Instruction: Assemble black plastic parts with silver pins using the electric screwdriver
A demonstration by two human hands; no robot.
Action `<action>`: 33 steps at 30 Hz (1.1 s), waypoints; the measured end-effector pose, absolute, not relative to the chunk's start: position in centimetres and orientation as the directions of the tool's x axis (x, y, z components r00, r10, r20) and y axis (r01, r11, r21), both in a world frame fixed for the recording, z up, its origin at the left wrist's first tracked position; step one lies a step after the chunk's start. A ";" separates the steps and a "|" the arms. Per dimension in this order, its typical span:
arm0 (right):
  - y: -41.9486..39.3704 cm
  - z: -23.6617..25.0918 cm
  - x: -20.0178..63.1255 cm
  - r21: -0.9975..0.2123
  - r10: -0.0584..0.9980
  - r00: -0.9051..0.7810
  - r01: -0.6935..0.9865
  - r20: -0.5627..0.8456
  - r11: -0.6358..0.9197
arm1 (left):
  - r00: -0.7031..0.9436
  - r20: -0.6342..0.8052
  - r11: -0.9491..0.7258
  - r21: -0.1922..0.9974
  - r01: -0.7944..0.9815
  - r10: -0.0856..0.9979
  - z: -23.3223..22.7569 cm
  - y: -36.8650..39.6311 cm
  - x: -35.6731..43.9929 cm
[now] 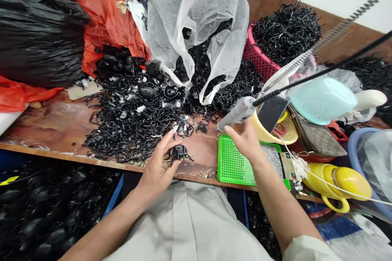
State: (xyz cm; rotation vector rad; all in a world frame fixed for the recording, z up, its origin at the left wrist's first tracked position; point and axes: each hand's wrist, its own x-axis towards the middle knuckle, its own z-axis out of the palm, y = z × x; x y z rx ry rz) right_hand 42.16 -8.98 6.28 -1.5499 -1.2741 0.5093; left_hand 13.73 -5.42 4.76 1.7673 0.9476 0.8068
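Note:
Between the thumb and fingers of my left hand (161,167) is a small black plastic part (179,152) with thin leg-like pieces sticking out, close to the table's front edge. My right hand (246,140) grips a light grey electric screwdriver (235,113), tilted, its cable and a coiled spring running up to the right. Its tip is apart from the black part. Under my right wrist lies a green perforated tray (232,163) with small silver screws (271,155) at its right side. A few black and white bits (184,127) lie just beyond my left fingers.
A heap of thin black pieces (131,118) covers the table's left middle. Behind stand a white plastic bag (165,16) and a pink basket (259,55) of black strips. To the right are a cream container (260,130) holding a phone, a turquoise basket (324,100) and a yellow flask (339,181).

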 end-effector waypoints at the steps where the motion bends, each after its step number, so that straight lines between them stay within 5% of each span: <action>1: -8.3 6.2 41.9 -0.905 0.928 0.314 0.423 0.199 0.051 | 0.492 0.104 -0.262 0.928 0.264 0.864 4.8 -5.5 13.9; 3: -7.5 6.6 41.4 -0.937 0.950 0.282 0.348 0.131 0.026 | 0.506 0.057 -0.232 0.928 0.290 0.861 5.0 -5.7 14.4; 6: -7.6 8.3 41.3 -0.939 0.916 0.336 0.327 0.221 0.107 | 0.497 -0.144 0.031 0.973 0.229 0.856 5.2 -5.9 16.1; 9: -8.7 9.3 42.1 -0.955 0.872 0.414 0.247 0.260 0.167 | 0.531 -0.386 0.389 0.914 0.113 0.755 5.5 -6.2 18.9; 12: -9.6 8.3 43.3 -0.982 0.834 0.519 0.121 0.185 0.142 | 0.579 -0.485 0.536 0.839 0.096 0.655 5.5 -6.6 22.1; 33: -10.5 4.2 44.2 -0.991 0.723 0.678 0.112 0.131 0.075 | 0.484 -0.522 0.559 0.826 0.079 0.703 3.1 -7.0 27.0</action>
